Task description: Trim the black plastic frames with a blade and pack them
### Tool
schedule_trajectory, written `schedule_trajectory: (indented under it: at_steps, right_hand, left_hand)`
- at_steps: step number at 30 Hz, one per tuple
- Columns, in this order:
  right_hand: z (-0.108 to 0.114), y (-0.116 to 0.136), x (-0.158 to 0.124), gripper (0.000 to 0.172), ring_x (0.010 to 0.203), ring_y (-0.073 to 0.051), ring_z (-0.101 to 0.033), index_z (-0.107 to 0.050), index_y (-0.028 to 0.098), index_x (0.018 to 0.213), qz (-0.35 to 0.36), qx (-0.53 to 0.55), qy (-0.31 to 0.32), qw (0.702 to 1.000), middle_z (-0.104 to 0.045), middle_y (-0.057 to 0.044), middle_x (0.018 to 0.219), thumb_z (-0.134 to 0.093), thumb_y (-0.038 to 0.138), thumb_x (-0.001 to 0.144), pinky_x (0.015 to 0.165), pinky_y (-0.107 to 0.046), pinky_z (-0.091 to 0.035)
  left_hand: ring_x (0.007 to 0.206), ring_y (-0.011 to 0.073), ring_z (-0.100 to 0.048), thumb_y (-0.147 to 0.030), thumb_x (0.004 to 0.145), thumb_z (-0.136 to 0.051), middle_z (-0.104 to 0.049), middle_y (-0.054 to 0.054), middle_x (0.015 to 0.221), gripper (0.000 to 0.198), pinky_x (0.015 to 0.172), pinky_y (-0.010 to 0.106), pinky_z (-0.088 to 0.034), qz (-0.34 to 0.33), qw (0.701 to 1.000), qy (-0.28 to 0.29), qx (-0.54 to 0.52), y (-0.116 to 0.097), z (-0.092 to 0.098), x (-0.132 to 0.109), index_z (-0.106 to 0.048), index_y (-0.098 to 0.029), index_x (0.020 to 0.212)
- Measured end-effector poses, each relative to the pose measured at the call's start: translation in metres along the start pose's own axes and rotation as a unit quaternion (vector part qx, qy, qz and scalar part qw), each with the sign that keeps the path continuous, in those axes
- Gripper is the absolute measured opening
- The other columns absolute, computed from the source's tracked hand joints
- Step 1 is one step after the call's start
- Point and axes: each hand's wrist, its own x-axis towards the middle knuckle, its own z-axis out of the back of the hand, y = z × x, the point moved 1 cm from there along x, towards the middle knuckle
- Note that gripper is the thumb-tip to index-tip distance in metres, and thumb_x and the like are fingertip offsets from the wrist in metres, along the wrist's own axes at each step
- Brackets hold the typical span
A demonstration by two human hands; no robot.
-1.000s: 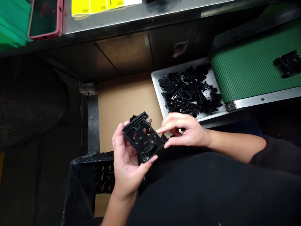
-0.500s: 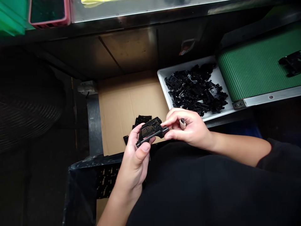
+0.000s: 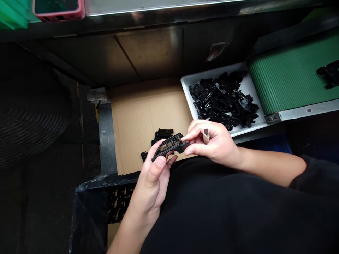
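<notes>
A black molded plastic part [image 3: 170, 145], with ribs and cut-outs on its upper face, is held tilted between my hands. My left hand [image 3: 155, 176] grips its left end, thumb along the near edge and fingers behind and beneath. My right hand [image 3: 212, 141] pinches the right end with thumb and forefinger. Tucked in that same hand is a small pale tool [image 3: 206, 137] with a dark end; the rest of it is hidden by the fingers. Behind my left hand, several similar black parts [image 3: 163, 133] lie on the cardboard sheet [image 3: 148, 106].
A white tray [image 3: 186, 92] heaped with black parts stands right of the cardboard. Beyond it runs a green conveyor belt [image 3: 286, 77] carrying another part [image 3: 329, 74]. A black-lined box [image 3: 90, 208] holds rows of parts below left. A pink-cased phone [image 3: 59, 14] rests on the metal counter.
The black part has tipped slightly between my hands, showing its face at a flatter angle. My grip is the same. The head view has shifted a little.
</notes>
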Motion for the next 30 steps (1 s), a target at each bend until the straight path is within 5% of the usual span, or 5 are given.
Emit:
schedule_trajectory:
  at_steps: [9,14,21,26,30]
  right_hand:
    - [0.006,0.005,0.001,0.024,0.064,-0.013,-0.057,-0.075,0.017,0.086,0.029,-0.010,0.005,1.000,-0.065,-0.001,0.079,-0.090,0.032,0.073,0.053,-0.025,-0.043]
    - [0.016,0.009,-0.002,0.026,0.061,-0.011,-0.054,-0.078,0.018,0.094,0.060,-0.008,0.019,0.998,-0.066,-0.002,0.083,-0.089,0.030,0.074,0.048,-0.023,-0.041]
    - [0.038,0.009,-0.014,0.032,0.073,-0.015,-0.060,-0.077,0.021,0.110,0.147,-0.049,0.084,0.984,-0.071,-0.006,0.092,-0.086,0.023,0.079,0.053,-0.025,-0.048]
    - [0.055,0.015,-0.024,0.035,0.071,-0.015,-0.058,-0.077,0.023,0.111,0.134,-0.036,0.091,0.986,-0.068,-0.006,0.093,-0.086,0.020,0.078,0.049,-0.024,-0.046]
    - [0.065,0.020,-0.031,0.033,0.074,-0.016,-0.059,-0.077,0.023,0.110,0.121,-0.020,0.088,0.989,-0.068,-0.006,0.092,-0.086,0.022,0.078,0.048,-0.024,-0.045]
  left_hand:
    - [0.127,0.0258,-0.059,-0.046,0.082,-0.074,-0.063,0.005,0.138,0.057,0.115,0.044,-0.043,-0.030,0.999,0.023,0.016,-0.002,-0.004,0.000,-0.059,-0.029,0.134]
    - [0.140,0.0326,-0.049,-0.044,0.075,-0.082,-0.051,0.009,0.153,0.084,0.117,0.048,-0.043,-0.100,0.987,0.033,0.122,-0.004,-0.008,0.004,-0.045,-0.032,0.149]
    - [0.149,0.0324,-0.038,-0.014,0.073,-0.082,-0.015,-0.005,0.171,0.104,0.115,0.047,-0.046,-0.236,0.933,0.049,0.266,-0.005,-0.015,-0.003,-0.027,-0.054,0.152]
    - [0.152,0.0348,-0.029,-0.010,0.067,-0.086,-0.032,0.001,0.164,0.104,0.118,0.060,-0.038,-0.321,0.894,0.043,0.310,-0.006,-0.033,-0.013,-0.035,-0.048,0.148]
    - [0.144,0.0378,-0.042,-0.013,0.061,-0.090,-0.044,0.006,0.154,0.094,0.113,0.065,-0.042,-0.348,0.883,0.022,0.314,-0.008,-0.050,-0.021,-0.044,-0.041,0.138]
